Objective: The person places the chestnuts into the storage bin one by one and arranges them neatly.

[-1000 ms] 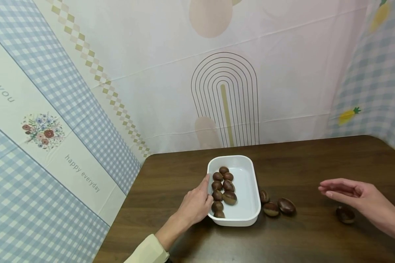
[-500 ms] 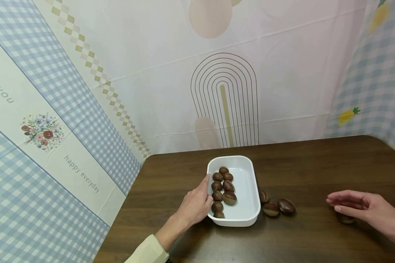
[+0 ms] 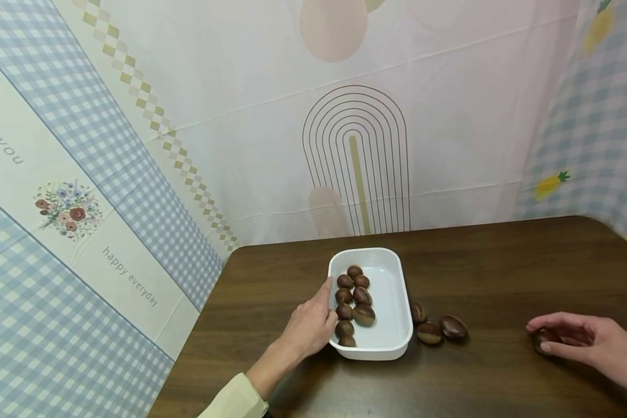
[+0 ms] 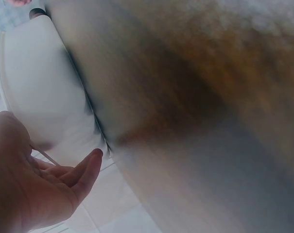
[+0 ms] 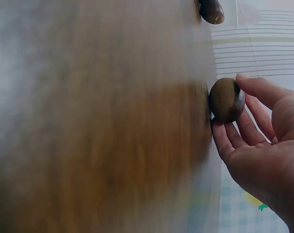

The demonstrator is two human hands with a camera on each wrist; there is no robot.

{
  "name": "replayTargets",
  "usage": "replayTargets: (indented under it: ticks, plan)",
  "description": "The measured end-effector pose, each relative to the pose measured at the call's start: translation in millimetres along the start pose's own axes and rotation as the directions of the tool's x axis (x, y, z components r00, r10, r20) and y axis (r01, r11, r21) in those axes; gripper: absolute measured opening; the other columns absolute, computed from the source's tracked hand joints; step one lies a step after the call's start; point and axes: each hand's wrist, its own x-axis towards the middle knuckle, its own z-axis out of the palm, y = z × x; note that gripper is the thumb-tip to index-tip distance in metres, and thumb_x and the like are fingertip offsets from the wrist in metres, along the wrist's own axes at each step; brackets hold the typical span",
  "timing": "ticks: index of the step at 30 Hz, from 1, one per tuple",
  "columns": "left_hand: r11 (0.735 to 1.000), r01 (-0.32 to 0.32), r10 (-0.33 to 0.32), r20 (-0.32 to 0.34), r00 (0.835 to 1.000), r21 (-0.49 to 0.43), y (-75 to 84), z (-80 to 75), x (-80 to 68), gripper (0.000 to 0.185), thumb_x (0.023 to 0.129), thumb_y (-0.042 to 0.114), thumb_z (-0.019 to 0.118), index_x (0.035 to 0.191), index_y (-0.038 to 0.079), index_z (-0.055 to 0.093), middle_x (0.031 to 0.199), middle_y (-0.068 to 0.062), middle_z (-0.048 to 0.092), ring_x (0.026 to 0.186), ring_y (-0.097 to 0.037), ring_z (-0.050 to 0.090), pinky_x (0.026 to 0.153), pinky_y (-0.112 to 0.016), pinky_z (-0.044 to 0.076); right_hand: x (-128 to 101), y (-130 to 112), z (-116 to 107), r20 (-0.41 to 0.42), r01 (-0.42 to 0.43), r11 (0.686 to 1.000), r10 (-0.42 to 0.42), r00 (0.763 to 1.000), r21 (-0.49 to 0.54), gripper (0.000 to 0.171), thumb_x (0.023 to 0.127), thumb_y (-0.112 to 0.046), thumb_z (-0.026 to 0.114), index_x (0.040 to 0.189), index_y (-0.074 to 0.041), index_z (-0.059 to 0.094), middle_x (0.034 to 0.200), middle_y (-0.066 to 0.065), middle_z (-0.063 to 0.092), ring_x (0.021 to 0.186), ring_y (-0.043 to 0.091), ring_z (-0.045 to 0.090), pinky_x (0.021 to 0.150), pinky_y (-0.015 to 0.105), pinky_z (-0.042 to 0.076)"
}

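My left hand (image 3: 309, 325) holds the left side of a white rectangular dish (image 3: 392, 342), its index finger at the rim. Seen from the left wrist, the fingers of this hand (image 4: 54, 189) curve beside the dish's outer wall (image 4: 44, 82). Brown chestnuts (image 3: 363, 314) lie inside in two rows along the left half. Off to the right, my right hand (image 3: 590, 342) has its thumb and fingers around a single chestnut (image 3: 543, 339). The right wrist view shows that glossy chestnut (image 5: 227, 99) between thumb and fingers, right at the tabletop.
Three loose chestnuts (image 3: 453, 328) lie beside the dish's right wall, between it and my right hand. The dark wooden table (image 3: 480, 261) ends at the back against a printed cloth (image 3: 460, 133). A checked cloth (image 3: 136, 244) hangs along the left.
My right hand has come down and slightly right onto the lone chestnut, and thumb and fingers now close around it. The left hand and the dish have stayed put.
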Motion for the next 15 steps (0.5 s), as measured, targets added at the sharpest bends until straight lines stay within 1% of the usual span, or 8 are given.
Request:
replayTargets:
  ticks: [3,7,10,13,15]
  plan:
    - [1.000,-0.001,0.001,-0.001,1.000,-0.002,0.5,-0.5,-0.3,0.069,0.098,0.016,0.050,0.164,0.005,0.032,0.163,-0.010,0.047,0.130,-0.030,0.064,0.103,-0.051,0.053,-2.8,3.1,1.1,-0.013,0.041,0.999,-0.041,0.999,-0.032,0.035,0.093,-0.009,0.076,0.125,0.004,0.070,0.109,-0.025,0.072,0.096,-0.013,0.064,0.074,0.016,0.055]
    - [1.000,0.000,0.000,0.000,1.000,-0.006,0.3,-0.6,-0.9,0.069,0.098,0.016,0.051,0.164,0.005,0.032,0.163,-0.010,0.047,0.129,-0.030,0.065,0.103,-0.051,0.053,-4.0,6.2,1.9,-0.020,0.067,0.995,-0.068,0.997,-0.069,0.036,0.091,-0.008,0.078,0.124,0.002,0.071,0.109,-0.030,0.069,0.095,-0.013,0.064,0.073,0.016,0.055]
    - [1.000,0.000,0.000,-0.001,1.000,-0.006,0.0,-0.4,-1.3,0.069,0.098,0.016,0.051,0.164,0.005,0.032,0.163,-0.010,0.047,0.129,-0.030,0.065,0.103,-0.051,0.053,-4.9,9.1,1.8,-0.014,0.098,0.992,-0.099,0.995,-0.080,0.037,0.089,-0.007,0.079,0.124,0.001,0.070,0.111,-0.034,0.067,0.097,-0.015,0.062,0.073,0.015,0.054]
    - [1.000,-0.001,0.001,-0.003,1.000,-0.003,-0.3,-0.4,-1.6,0.069,0.098,0.017,0.051,0.164,0.005,0.032,0.163,-0.010,0.047,0.129,-0.031,0.065,0.103,-0.051,0.053,-5.9,11.7,2.5,-0.017,0.156,0.984,-0.158,0.987,-0.081,0.038,0.087,-0.003,0.080,0.124,0.001,0.070,0.114,-0.035,0.066,0.099,-0.015,0.062,0.074,0.014,0.054]
    - [1.000,-0.002,0.002,-0.003,1.000,-0.003,-0.5,-0.6,-1.7,0.069,0.098,0.017,0.051,0.164,0.005,0.032,0.163,-0.010,0.047,0.128,-0.031,0.065,0.102,-0.051,0.054,-6.5,12.7,3.3,-0.026,0.177,0.980,-0.180,0.983,-0.088,0.039,0.086,-0.002,0.080,0.124,0.001,0.070,0.114,-0.035,0.065,0.099,-0.016,0.062,0.074,0.013,0.053]
